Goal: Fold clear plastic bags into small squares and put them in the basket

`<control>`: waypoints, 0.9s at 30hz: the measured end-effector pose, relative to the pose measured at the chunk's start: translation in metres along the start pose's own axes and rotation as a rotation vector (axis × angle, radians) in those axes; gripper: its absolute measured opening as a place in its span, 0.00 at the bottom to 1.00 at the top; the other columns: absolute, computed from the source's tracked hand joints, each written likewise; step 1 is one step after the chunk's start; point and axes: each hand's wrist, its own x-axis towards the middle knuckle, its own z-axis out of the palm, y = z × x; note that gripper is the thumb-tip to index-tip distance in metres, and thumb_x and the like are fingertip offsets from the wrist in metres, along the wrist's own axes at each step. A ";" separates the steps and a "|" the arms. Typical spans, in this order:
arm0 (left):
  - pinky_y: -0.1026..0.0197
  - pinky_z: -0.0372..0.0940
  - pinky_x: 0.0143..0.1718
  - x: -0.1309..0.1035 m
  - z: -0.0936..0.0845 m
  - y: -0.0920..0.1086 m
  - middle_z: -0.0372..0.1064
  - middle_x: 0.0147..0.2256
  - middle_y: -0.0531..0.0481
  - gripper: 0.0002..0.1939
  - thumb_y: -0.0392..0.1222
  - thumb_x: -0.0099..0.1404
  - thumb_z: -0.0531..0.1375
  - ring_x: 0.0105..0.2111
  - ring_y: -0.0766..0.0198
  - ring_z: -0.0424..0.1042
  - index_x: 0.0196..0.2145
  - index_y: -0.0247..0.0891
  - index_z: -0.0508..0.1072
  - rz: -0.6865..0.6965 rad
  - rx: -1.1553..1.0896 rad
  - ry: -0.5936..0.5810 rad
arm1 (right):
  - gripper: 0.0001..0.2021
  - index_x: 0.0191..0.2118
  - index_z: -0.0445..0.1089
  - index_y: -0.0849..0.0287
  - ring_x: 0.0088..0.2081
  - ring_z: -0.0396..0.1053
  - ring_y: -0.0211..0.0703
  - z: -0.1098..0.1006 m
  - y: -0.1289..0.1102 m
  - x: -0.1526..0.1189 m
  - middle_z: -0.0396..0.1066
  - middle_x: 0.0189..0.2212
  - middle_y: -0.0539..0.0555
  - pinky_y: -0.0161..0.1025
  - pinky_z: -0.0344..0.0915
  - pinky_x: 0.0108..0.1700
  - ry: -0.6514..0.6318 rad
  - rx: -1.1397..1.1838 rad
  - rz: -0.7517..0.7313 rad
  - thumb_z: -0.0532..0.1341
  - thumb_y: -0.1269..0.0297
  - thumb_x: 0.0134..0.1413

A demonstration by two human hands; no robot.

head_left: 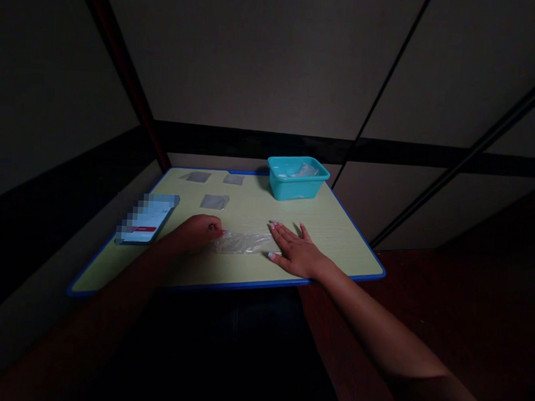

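Note:
A clear plastic bag (245,243) lies stretched out flat on the table, crinkled and shiny, between my two hands. At its left end, my left hand (203,228) is closed, thumb and finger pinching the edge of the plastic. My right hand (297,250) rests flat over the right end with its fingers spread. Farther back on the left lie small folded plastic squares: one (215,202) nearest the bag, another (234,179) behind it, and a third (197,177) toward the back left corner.
A turquoise basket (297,188) with clear plastic inside stands at the back right. On the left edge lies a tablet or phone (149,219) with a lit screen. The pale table (337,246) has a blue rim, and panelled cabinet doors (266,63) rise behind it.

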 end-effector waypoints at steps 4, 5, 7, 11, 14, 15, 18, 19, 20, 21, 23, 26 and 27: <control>0.63 0.56 0.26 -0.008 -0.005 -0.001 0.67 0.26 0.52 0.15 0.54 0.53 0.54 0.26 0.63 0.65 0.28 0.38 0.67 -0.064 -0.047 0.148 | 0.38 0.67 0.32 0.59 0.66 0.35 0.51 -0.002 -0.001 0.001 0.33 0.66 0.57 0.61 0.26 0.62 -0.021 0.007 0.003 0.37 0.40 0.58; 0.64 0.56 0.26 -0.011 -0.006 -0.001 0.66 0.26 0.53 0.15 0.54 0.53 0.54 0.26 0.63 0.64 0.29 0.39 0.67 -0.076 -0.041 0.197 | 0.38 0.67 0.32 0.59 0.66 0.34 0.50 -0.003 -0.001 0.001 0.33 0.66 0.57 0.61 0.26 0.62 -0.026 0.006 0.003 0.37 0.40 0.58; 0.64 0.55 0.25 -0.020 -0.007 -0.003 0.64 0.24 0.54 0.16 0.56 0.55 0.53 0.25 0.64 0.63 0.28 0.39 0.65 -0.097 -0.022 0.289 | 0.38 0.67 0.32 0.59 0.66 0.34 0.50 -0.004 -0.002 0.001 0.33 0.66 0.57 0.61 0.27 0.62 -0.033 0.006 0.005 0.36 0.40 0.58; 0.63 0.57 0.27 -0.038 -0.004 -0.010 0.64 0.25 0.54 0.17 0.58 0.57 0.53 0.26 0.64 0.63 0.28 0.40 0.64 -0.096 -0.039 0.357 | 0.37 0.67 0.32 0.58 0.66 0.34 0.49 -0.002 -0.001 0.001 0.33 0.66 0.56 0.60 0.27 0.62 -0.028 0.012 0.009 0.36 0.40 0.58; 0.62 0.60 0.33 -0.046 -0.001 -0.019 0.67 0.29 0.52 0.17 0.57 0.53 0.56 0.31 0.61 0.66 0.28 0.40 0.66 -0.037 -0.076 0.289 | 0.37 0.67 0.32 0.58 0.66 0.34 0.48 0.001 0.000 0.001 0.33 0.66 0.56 0.60 0.27 0.62 -0.015 0.012 0.007 0.36 0.40 0.58; 0.61 0.61 0.34 -0.048 0.000 -0.023 0.68 0.30 0.51 0.17 0.57 0.52 0.57 0.33 0.60 0.67 0.28 0.40 0.68 -0.025 -0.078 0.254 | 0.37 0.67 0.32 0.59 0.66 0.34 0.48 0.001 0.000 0.001 0.33 0.66 0.56 0.60 0.28 0.62 -0.012 0.010 0.007 0.37 0.40 0.58; 0.59 0.61 0.39 -0.052 0.000 -0.029 0.69 0.32 0.50 0.15 0.55 0.51 0.57 0.35 0.58 0.67 0.27 0.39 0.69 0.002 -0.075 0.177 | 0.37 0.66 0.33 0.60 0.66 0.34 0.48 0.001 0.000 0.001 0.34 0.66 0.56 0.61 0.29 0.62 -0.011 0.005 0.008 0.36 0.41 0.59; 0.58 0.61 0.39 -0.053 -0.001 -0.030 0.69 0.31 0.50 0.14 0.54 0.51 0.56 0.36 0.58 0.68 0.26 0.39 0.69 0.016 -0.080 0.159 | 0.37 0.66 0.33 0.60 0.66 0.35 0.48 0.001 -0.001 0.001 0.34 0.66 0.57 0.61 0.30 0.62 -0.012 0.002 0.007 0.36 0.41 0.59; 0.58 0.61 0.40 -0.054 -0.003 -0.030 0.70 0.31 0.50 0.13 0.53 0.51 0.56 0.36 0.58 0.68 0.26 0.40 0.69 0.033 -0.085 0.139 | 0.37 0.66 0.33 0.60 0.66 0.35 0.48 0.001 -0.001 0.001 0.35 0.66 0.57 0.61 0.30 0.62 -0.013 0.000 0.006 0.36 0.41 0.59; 0.58 0.61 0.41 -0.055 -0.004 -0.030 0.70 0.30 0.51 0.13 0.52 0.51 0.56 0.36 0.58 0.67 0.25 0.39 0.69 0.050 -0.089 0.117 | 0.37 0.66 0.32 0.60 0.66 0.35 0.48 0.000 -0.001 0.001 0.35 0.66 0.57 0.61 0.31 0.62 -0.012 -0.002 0.005 0.36 0.41 0.59; 0.59 0.61 0.41 -0.056 -0.008 -0.029 0.70 0.31 0.51 0.12 0.51 0.51 0.56 0.36 0.59 0.67 0.25 0.39 0.69 0.073 -0.084 0.076 | 0.37 0.66 0.32 0.60 0.66 0.35 0.48 0.000 -0.001 0.001 0.35 0.66 0.57 0.61 0.31 0.62 -0.007 -0.006 0.002 0.36 0.41 0.59; 0.59 0.60 0.43 -0.056 -0.014 -0.030 0.69 0.32 0.50 0.12 0.50 0.52 0.58 0.37 0.59 0.67 0.26 0.39 0.70 0.115 -0.052 0.019 | 0.37 0.66 0.32 0.59 0.66 0.36 0.49 0.001 -0.001 0.001 0.36 0.66 0.57 0.60 0.32 0.62 0.001 -0.014 -0.002 0.36 0.41 0.59; 0.60 0.59 0.44 -0.055 -0.016 -0.032 0.69 0.32 0.50 0.11 0.50 0.53 0.58 0.38 0.59 0.66 0.26 0.39 0.70 0.136 -0.040 0.000 | 0.37 0.66 0.32 0.59 0.66 0.36 0.49 0.001 -0.001 0.001 0.36 0.66 0.57 0.60 0.32 0.62 0.003 -0.016 -0.003 0.36 0.41 0.59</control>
